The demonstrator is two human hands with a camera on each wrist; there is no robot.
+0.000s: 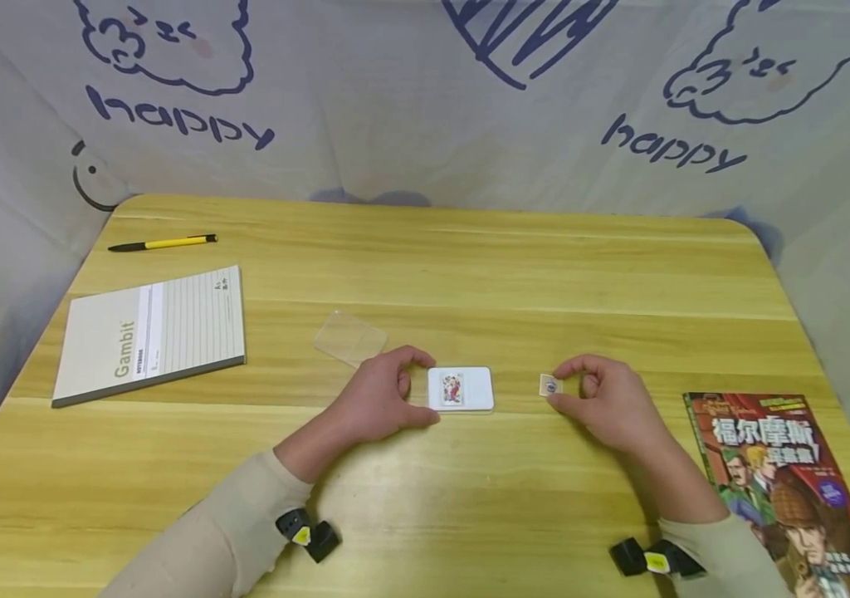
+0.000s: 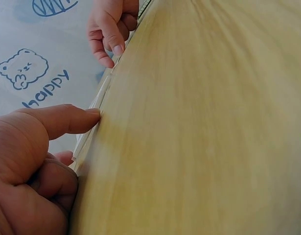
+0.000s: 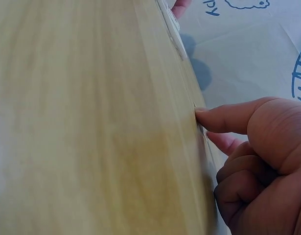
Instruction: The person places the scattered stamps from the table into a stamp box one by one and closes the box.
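Note:
A flat white rectangular case (image 1: 479, 389) with a small picture sticker (image 1: 452, 389) on its left half lies mid-table. The left hand (image 1: 383, 397) grips its left end, index finger at the top corner and thumb at the bottom corner. To the right, the right hand (image 1: 608, 403) pinches a small square piece (image 1: 549, 384) between thumb and index finger, at table level and apart from the case. In the left wrist view the left hand (image 2: 37, 156) is at the thin edge of the case (image 2: 86, 134). The right wrist view has the right hand (image 3: 263, 152) with its other fingers curled.
A clear plastic sheet (image 1: 350, 337) lies behind the left hand. On the left are a notebook (image 1: 148, 336) and a yellow and black pen (image 1: 163, 243). An illustrated book (image 1: 791, 490) lies at the right, near the right forearm. A printed cloth hangs behind the table.

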